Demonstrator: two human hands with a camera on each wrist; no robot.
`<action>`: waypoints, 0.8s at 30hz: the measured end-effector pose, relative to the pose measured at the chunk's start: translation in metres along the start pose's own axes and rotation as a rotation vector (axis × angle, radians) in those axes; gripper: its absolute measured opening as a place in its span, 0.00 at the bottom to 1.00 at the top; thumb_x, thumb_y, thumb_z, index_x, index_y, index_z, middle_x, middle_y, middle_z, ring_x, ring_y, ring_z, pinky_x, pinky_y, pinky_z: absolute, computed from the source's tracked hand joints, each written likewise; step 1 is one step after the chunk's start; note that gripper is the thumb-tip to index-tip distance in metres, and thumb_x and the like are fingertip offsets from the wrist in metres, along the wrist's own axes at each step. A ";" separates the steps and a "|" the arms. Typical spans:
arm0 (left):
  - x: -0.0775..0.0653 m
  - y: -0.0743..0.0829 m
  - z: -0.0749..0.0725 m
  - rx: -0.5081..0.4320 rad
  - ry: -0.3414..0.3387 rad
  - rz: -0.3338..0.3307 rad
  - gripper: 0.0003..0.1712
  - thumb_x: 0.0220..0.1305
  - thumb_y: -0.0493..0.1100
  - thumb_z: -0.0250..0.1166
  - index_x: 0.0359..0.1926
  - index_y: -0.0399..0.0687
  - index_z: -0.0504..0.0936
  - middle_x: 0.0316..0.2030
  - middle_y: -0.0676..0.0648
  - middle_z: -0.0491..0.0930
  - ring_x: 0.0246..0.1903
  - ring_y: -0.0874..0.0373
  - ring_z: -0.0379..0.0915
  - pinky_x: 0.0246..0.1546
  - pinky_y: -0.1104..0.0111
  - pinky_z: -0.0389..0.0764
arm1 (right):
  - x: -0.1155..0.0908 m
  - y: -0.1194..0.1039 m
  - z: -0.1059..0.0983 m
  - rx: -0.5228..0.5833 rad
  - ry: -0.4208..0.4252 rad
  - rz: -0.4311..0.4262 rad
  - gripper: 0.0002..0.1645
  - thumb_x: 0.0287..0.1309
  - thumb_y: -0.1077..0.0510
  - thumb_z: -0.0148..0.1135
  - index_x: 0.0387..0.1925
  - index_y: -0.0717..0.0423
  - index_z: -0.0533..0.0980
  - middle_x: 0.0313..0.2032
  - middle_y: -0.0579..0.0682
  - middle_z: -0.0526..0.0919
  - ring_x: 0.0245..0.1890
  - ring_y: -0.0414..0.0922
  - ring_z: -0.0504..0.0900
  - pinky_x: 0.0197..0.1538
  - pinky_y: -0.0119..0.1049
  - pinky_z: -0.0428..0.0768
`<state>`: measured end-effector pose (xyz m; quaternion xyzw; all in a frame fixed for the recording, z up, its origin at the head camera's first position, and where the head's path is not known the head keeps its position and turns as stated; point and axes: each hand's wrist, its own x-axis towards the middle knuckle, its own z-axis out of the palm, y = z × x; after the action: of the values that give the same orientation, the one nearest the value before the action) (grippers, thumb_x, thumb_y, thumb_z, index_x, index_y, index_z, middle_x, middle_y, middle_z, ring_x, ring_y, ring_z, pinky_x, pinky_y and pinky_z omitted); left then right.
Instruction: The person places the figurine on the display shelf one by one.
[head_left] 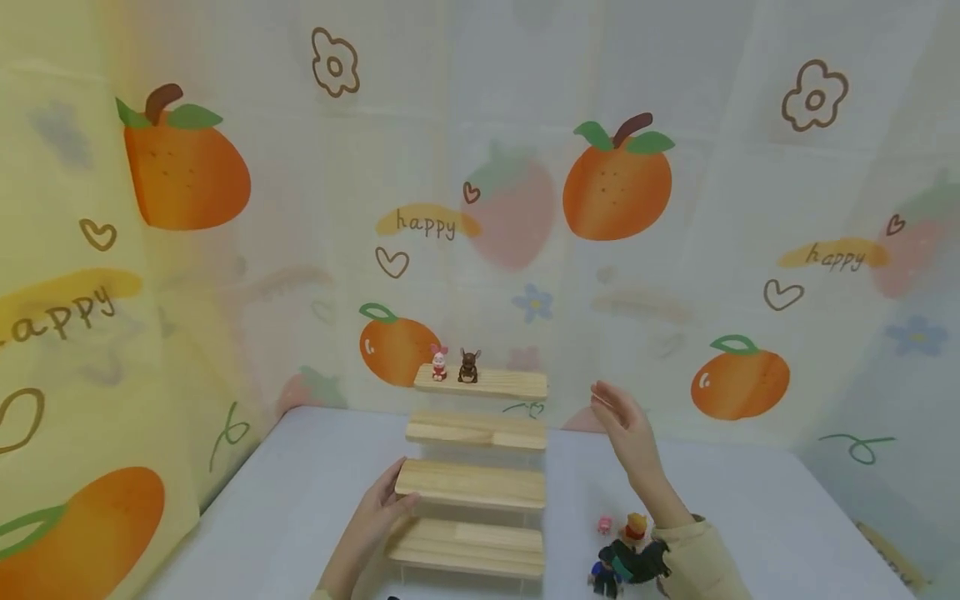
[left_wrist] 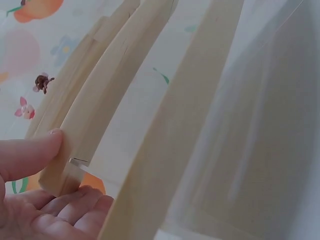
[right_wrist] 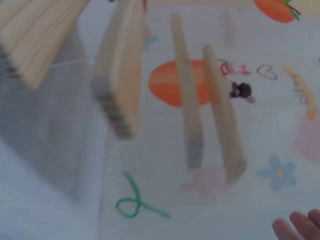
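Note:
A stepped display stand with several wooden shelves stands on the white table. My left hand (head_left: 372, 510) grips the left end of the second shelf from the bottom (head_left: 472, 485). In the left wrist view, its thumb (left_wrist: 37, 152) lies on the wood and the fingers curl beneath. My right hand (head_left: 630, 437) is raised to the right of the stand, fingers extended, holding nothing. Only its fingertips (right_wrist: 300, 227) show in the right wrist view. On the top shelf (head_left: 510, 383) a pink piglet figurine (head_left: 439, 365) and a dark brown eared figurine (head_left: 468, 367) sit side by side.
Below my right forearm lie several figurines: a small pink one (head_left: 604, 525), a yellow bear in red (head_left: 634, 527), a dark grey-black one (head_left: 637, 562) and a blue-clothed one (head_left: 604, 577). A fruit-printed cloth (head_left: 525, 100) hangs behind the white table (head_left: 300, 467).

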<state>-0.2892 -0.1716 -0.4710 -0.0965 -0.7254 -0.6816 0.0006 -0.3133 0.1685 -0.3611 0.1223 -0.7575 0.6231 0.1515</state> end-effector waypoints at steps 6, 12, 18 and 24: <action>0.002 -0.001 0.000 -0.016 -0.011 0.001 0.43 0.58 0.42 0.61 0.65 0.29 0.47 0.65 0.32 0.43 0.63 0.40 0.37 0.59 0.54 0.47 | -0.022 0.028 -0.022 -0.091 -0.089 0.008 0.26 0.60 0.60 0.54 0.57 0.67 0.64 0.50 0.63 0.73 0.45 0.37 0.75 0.47 0.28 0.71; 0.002 -0.001 0.001 -0.006 -0.002 0.009 0.42 0.58 0.40 0.61 0.64 0.26 0.47 0.64 0.30 0.44 0.63 0.39 0.38 0.59 0.54 0.47 | -0.049 0.051 -0.033 -0.093 -0.212 0.077 0.23 0.57 0.62 0.57 0.52 0.71 0.67 0.49 0.65 0.73 0.48 0.51 0.74 0.45 0.31 0.74; -0.003 -0.001 0.001 0.015 -0.002 -0.024 0.41 0.59 0.41 0.60 0.64 0.26 0.47 0.64 0.29 0.42 0.62 0.38 0.36 0.59 0.52 0.46 | -0.076 0.071 -0.040 -0.233 -0.313 0.183 0.26 0.55 0.57 0.60 0.51 0.70 0.68 0.48 0.64 0.74 0.49 0.60 0.71 0.45 0.39 0.75; -0.001 0.004 -0.001 0.047 0.010 -0.040 0.43 0.58 0.45 0.60 0.65 0.31 0.48 0.65 0.32 0.42 0.62 0.37 0.36 0.58 0.50 0.46 | -0.083 0.084 -0.040 -0.371 -0.405 0.193 0.27 0.53 0.54 0.62 0.50 0.68 0.70 0.46 0.63 0.75 0.44 0.57 0.75 0.44 0.48 0.75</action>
<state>-0.2874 -0.1730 -0.4669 -0.0783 -0.7431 -0.6646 -0.0072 -0.2647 0.2240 -0.4619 0.1416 -0.8815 0.4483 -0.0431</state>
